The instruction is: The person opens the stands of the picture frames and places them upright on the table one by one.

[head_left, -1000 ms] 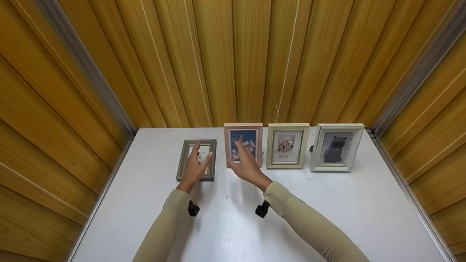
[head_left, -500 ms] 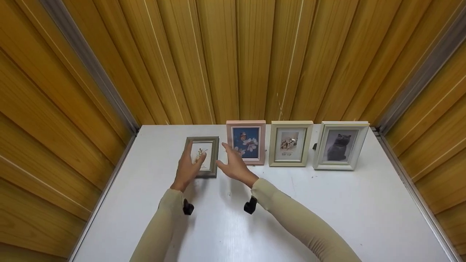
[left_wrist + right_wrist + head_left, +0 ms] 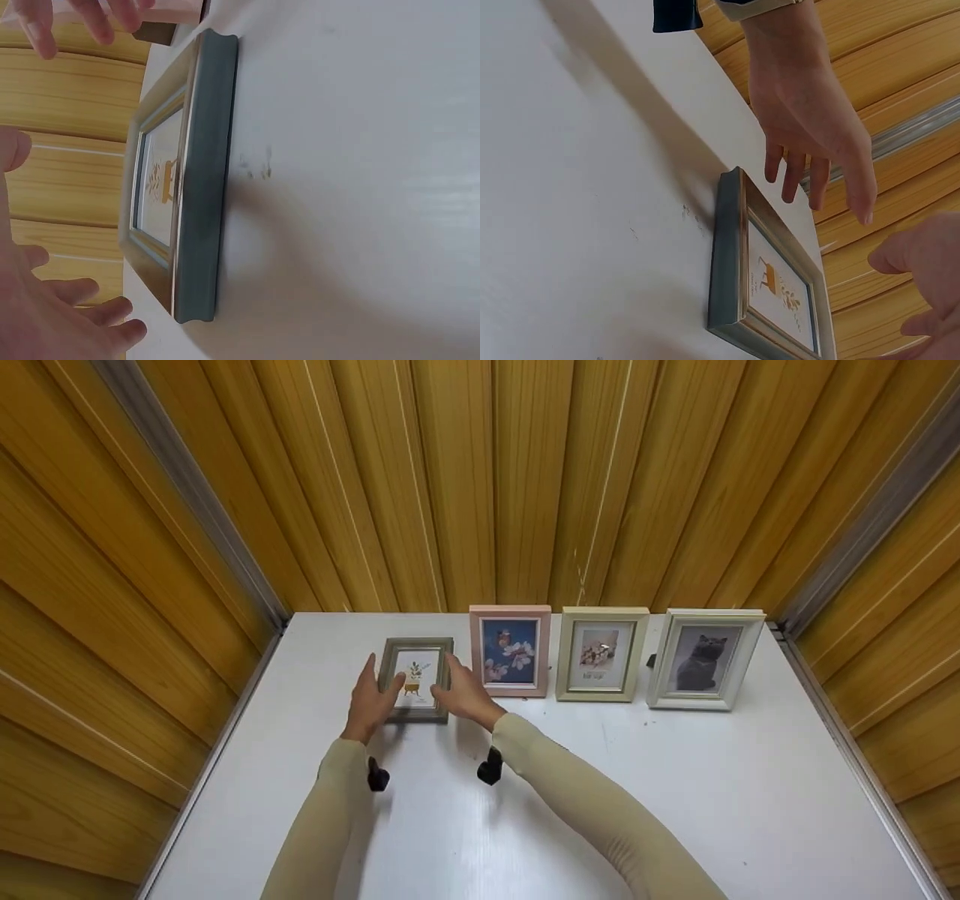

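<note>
A grey-green picture frame [image 3: 415, 642] with a plant-in-pot print lies face up on the white table, as the head view shows. Over its left side hovers my left hand [image 3: 369, 706], fingers extended and thumb apart. My right hand [image 3: 469, 696] is at its right side, with the thumb spread over the glass. From the left wrist view, the left fingers [image 3: 82, 289] stand clear of the frame's edge. The right wrist view also has the left hand [image 3: 802, 112] above the frame, with space between them. Neither hand visibly grips anything.
To the right stand a pink frame [image 3: 546, 652] with a blossom print, a cream frame [image 3: 565, 660] with a flower print, and a white frame [image 3: 739, 660] with a cat picture. Wood-look panels [image 3: 525, 480] wall in the white table [image 3: 450, 840] behind and at both sides.
My right hand has moved left, from in front of the pink frame to the grey-green frame's right side. My left hand has shifted slightly left, uncovering more of the print.
</note>
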Demonstrator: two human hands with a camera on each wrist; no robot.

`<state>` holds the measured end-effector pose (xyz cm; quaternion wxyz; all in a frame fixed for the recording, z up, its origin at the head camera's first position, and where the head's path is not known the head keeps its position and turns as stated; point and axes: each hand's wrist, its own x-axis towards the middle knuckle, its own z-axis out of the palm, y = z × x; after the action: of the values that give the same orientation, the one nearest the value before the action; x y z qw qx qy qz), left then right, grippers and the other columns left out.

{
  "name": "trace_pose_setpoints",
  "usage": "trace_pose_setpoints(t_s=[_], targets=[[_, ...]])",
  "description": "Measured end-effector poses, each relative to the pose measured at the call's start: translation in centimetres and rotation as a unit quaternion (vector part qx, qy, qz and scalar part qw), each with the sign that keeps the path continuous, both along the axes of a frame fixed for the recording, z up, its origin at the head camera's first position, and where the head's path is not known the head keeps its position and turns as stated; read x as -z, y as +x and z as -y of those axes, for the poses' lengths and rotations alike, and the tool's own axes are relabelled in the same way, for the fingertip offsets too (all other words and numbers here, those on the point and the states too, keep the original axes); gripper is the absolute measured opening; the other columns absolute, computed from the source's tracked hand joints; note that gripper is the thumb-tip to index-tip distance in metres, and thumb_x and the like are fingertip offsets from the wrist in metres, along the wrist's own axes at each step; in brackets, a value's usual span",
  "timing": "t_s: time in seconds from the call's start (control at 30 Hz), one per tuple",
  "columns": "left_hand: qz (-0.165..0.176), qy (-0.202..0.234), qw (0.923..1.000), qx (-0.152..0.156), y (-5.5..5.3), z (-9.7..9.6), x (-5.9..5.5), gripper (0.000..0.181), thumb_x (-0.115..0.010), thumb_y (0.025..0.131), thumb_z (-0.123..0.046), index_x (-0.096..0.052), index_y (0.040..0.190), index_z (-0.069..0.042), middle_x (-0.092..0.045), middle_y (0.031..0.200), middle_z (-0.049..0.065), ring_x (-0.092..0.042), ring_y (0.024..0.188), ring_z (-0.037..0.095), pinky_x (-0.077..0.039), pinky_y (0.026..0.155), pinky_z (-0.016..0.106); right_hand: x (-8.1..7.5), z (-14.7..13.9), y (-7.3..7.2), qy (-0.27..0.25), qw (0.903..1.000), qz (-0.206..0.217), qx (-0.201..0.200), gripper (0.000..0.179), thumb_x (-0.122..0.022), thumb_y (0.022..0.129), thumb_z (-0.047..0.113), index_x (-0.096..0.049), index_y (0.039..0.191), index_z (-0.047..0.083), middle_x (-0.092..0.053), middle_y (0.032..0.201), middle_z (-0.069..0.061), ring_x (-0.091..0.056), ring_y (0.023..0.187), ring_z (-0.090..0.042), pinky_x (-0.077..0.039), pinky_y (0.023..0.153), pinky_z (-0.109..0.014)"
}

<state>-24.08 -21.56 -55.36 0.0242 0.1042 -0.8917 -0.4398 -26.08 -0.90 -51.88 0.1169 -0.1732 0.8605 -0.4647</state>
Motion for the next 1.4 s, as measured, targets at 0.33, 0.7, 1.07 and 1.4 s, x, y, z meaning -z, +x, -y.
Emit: trace_pose_setpoints(t_s=[0.33,0.7,1.07,1.4], targets=[[0.079,-0.003,0.9964,-0.031,-0.8,0.7,-0.5,0.089,-0.054,0.102,-0.046,-0.007,0.164,-0.004,-0.02,0.167,0.025,-0.022,0.153,0.042,-0.022,0.122,0.055,1.7,1.8,-1.0,0.01,0.999,0.04,0.016,0.081,-0.063,0.099,0.016,-0.016,0.164,0.004,-0.034,0.162,-0.023,-0.039,0.145,-0.036,-0.033,0.118,-0.046],[0.113,-0.024,0.9926,-0.038,-1.2,0.5,-0.3,0.073,-0.054,0.104,-0.028,-0.021,0.158,0.009,-0.032,0.16,0.031,-0.03,0.149,0.045,-0.027,0.12,0.052,2.8,2.4,-1.1,0.02,0.998,0.045,0.038,0.072,-0.06,0.096,0.009,-0.027,0.159,-0.002,-0.043,0.155,-0.026,-0.042,0.143,-0.039,-0.035,0.117,-0.047],[0.129,-0.045,0.9883,-0.068,-1.0,0.5,-0.9,0.053,-0.054,0.099,-0.018,-0.049,0.144,0.011,-0.057,0.138,0.031,-0.059,0.12,0.041,-0.046,0.105,0.055,2.6,2.6,-1.2,0.046,0.9975,0.029,0.046,0.064,-0.061,0.094,0.005,-0.036,0.151,-0.009,-0.051,0.146,-0.03,-0.049,0.137,-0.041,-0.04,0.113,-0.048],[0.161,-0.054,0.9841,-0.053,-0.4,0.9,-0.9,0.029,-0.063,0.094,-0.008,-0.066,0.117,0.009,-0.069,0.105,0.024,-0.067,0.085,0.033,-0.057,0.075,0.045,2.9,2.2,-1.2,0.149,0.9862,-0.02,0.069,0.037,-0.069,0.087,0.002,-0.062,0.122,-0.006,-0.069,0.111,-0.025,-0.066,0.107,-0.037,-0.053,0.095,-0.046]])
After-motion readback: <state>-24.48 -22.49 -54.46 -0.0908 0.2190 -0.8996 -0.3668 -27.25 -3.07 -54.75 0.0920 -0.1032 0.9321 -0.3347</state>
